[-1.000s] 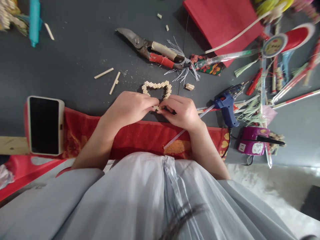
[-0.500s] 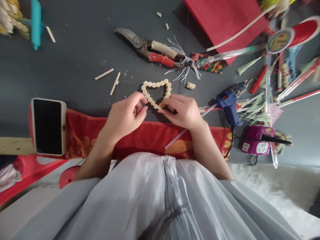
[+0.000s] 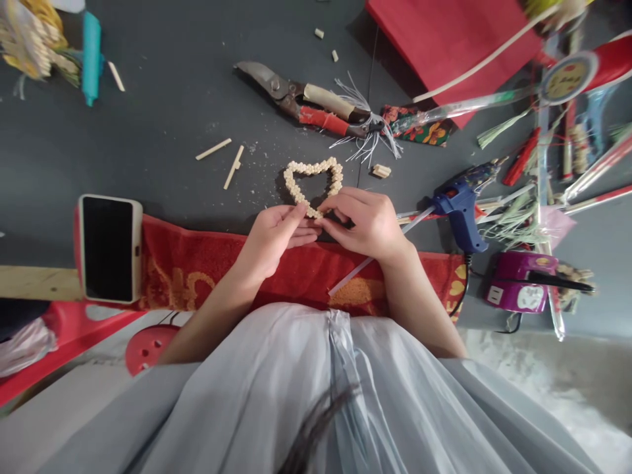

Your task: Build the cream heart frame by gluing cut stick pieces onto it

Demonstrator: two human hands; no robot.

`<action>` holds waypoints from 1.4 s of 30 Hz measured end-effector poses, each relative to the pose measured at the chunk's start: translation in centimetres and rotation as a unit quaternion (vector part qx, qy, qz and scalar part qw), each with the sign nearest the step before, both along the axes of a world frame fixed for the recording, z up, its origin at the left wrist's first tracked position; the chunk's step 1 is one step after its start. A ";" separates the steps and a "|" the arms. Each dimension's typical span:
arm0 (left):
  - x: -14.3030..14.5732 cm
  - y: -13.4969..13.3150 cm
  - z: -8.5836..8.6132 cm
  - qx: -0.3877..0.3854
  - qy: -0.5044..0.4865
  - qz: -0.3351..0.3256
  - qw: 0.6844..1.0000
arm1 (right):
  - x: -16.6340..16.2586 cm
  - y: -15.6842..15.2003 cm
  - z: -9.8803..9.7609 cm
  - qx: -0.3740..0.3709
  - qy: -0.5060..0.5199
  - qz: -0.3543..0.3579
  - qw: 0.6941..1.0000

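A small cream-coloured heart-shaped wreath (image 3: 313, 168), made of little knobbly pieces, is held with its point towards me. My right hand (image 3: 368, 220) pinches the lower right side near the tip. At the lower left, my left hand (image 3: 276, 237) has its thumb against the wreath and its fingers stretched out beneath the point. The undersides of the fingers are partly hidden. Above the wreath lie pruning shears (image 3: 316, 112) with taped handles. A short bundle of pale sticks (image 3: 381, 171) rests to its right, and thin stick pieces (image 3: 234, 168) lie to its left.
A blue glue gun (image 3: 457, 204) lies right of my hands, near a purple box-like item (image 3: 523, 282). Red towel (image 3: 197, 263) runs along the table's front edge, with a phone (image 3: 110, 249) at its left end. Red paper (image 3: 454, 46) and a ribbon spool (image 3: 567, 78) are at the upper right.
My left hand has turned and moved right, its fingers now extended under the wreath's tip and its thumb on the side. My right hand keeps its pinch. The view has shifted slightly.
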State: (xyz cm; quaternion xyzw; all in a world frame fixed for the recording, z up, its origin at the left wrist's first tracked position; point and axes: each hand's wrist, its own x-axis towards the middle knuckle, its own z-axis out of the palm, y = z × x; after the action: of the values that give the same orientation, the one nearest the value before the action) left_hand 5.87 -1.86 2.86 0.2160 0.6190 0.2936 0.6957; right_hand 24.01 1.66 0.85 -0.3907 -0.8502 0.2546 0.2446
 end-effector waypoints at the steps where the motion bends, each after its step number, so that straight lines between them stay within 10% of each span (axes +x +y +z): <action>1: 0.1 0.0 -0.1 -0.004 0.004 0.001 1.000 | 0.0 0.0 0.0 -0.002 -0.004 -0.002 1.000; 42: 1.1 -0.2 -0.5 0.010 0.058 0.036 0.998 | -0.4 -0.5 -1.4 0.022 0.024 0.012 0.999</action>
State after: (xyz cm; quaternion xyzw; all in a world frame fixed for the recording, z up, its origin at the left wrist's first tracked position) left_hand 7.01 -2.09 2.40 0.2171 0.6630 0.3112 0.6453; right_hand 23.58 1.13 -0.52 -0.3689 -0.8542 0.2475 0.2702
